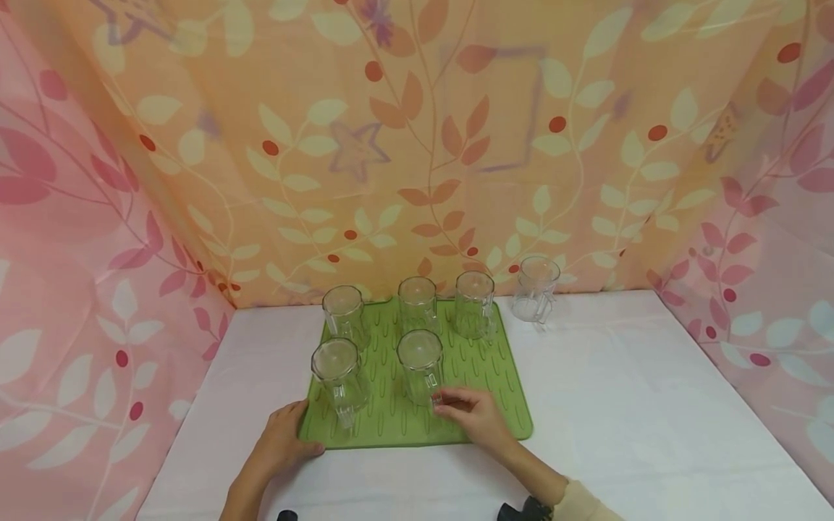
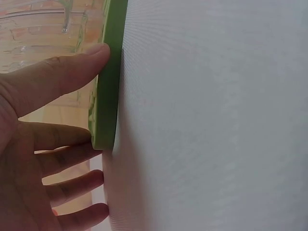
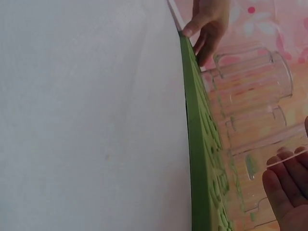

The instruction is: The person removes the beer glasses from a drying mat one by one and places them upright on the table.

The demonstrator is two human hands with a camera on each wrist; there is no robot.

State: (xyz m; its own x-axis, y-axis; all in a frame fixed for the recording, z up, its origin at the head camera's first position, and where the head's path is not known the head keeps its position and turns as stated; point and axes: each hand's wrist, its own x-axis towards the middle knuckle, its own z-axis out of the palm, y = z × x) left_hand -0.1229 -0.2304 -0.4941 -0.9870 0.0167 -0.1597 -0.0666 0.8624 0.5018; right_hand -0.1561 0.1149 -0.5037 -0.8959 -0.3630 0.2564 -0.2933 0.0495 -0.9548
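A green ribbed drying mat [image 1: 384, 427] lies on a white-covered table, bearing several clear glass mugs. My left hand [image 1: 281, 438] holds its front left corner. In the left wrist view, the thumb [image 2: 98, 54] lies along the front edge and the index finger [image 2: 72, 135] meets the corner. With its thumb and fingers, my right hand [image 1: 478, 420] pinches the handle of a glass mug [image 1: 420, 365] in the mat's front row. To the left of that mug stands another glass mug [image 1: 339, 376], its handle turned toward the front.
Along the mat's back stand a left mug [image 1: 343, 315], a middle mug [image 1: 418, 307] and a right mug [image 1: 474, 304]. One more glass mug [image 1: 534, 293] stands on the tablecloth [image 1: 599, 391] beyond the mat's right back corner. Patterned curtains [image 1: 443, 145] enclose the back and sides.
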